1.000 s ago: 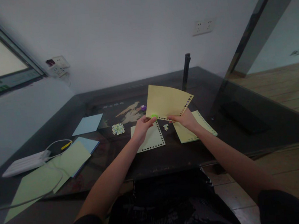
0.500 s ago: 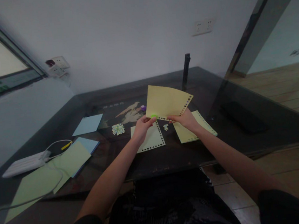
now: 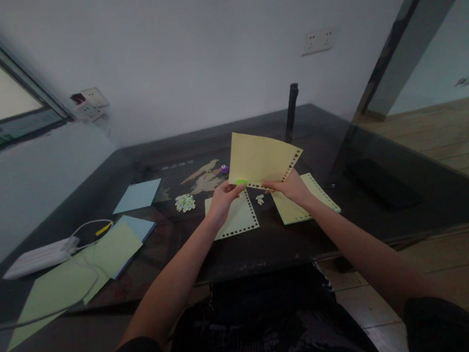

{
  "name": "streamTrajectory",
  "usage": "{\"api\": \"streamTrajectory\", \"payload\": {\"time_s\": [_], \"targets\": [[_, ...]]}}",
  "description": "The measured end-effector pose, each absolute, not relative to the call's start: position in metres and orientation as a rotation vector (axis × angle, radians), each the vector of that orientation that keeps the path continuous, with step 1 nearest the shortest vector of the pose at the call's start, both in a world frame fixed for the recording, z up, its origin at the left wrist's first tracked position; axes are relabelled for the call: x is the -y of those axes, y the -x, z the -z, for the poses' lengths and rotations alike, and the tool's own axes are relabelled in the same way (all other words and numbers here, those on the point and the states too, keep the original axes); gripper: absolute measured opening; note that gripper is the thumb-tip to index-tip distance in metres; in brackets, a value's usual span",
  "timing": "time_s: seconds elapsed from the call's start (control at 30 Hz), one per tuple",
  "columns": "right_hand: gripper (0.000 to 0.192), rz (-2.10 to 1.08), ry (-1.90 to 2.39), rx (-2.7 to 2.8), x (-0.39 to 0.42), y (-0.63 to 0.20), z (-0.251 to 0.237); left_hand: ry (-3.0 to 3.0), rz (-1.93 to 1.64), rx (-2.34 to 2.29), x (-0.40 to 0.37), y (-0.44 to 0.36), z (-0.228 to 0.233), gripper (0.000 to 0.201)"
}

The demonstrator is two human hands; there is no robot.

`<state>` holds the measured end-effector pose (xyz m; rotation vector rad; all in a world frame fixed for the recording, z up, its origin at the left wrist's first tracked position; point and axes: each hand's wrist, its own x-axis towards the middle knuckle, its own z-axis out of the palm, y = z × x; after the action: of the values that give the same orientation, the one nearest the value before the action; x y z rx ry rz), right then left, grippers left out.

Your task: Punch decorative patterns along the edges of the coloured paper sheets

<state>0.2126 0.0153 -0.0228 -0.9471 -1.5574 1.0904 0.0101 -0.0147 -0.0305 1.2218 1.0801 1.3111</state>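
A yellow sheet of paper [image 3: 261, 159] is held up above the table, tilted, with heart-shaped holes along its right and lower edges. My right hand [image 3: 291, 188] pinches its lower right corner between thumb and fingers. At the lower left edge, my left hand [image 3: 223, 199] is closed on a small lime-green paper punch [image 3: 241, 182], thumb on top; its underside is hidden. Below lies a pale sheet [image 3: 235, 220] with punched edges, and under my right forearm rests a stack of yellow sheets [image 3: 289, 209], also punched. A few paper bits [image 3: 260, 199] lie between them.
A purple punch [image 3: 225, 169] stands behind my left hand, near a pile of paper bits [image 3: 185, 203]. Blue paper [image 3: 139, 195], green sheets [image 3: 58, 281] and a white power strip [image 3: 39, 258] with its cable lie left. A black post [image 3: 292, 112] rises at the back.
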Motion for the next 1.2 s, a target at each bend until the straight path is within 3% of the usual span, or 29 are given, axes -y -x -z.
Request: {"api": "streamTrajectory", "payload": {"time_s": [1.2], "targets": [[0.046, -1.110, 0.958, 1.543, -0.0169, -0.2125, 0.0260, -1.244, -1.313, -1.090, 0.0145, -0.0100, 0.0306, 0.030]]}}
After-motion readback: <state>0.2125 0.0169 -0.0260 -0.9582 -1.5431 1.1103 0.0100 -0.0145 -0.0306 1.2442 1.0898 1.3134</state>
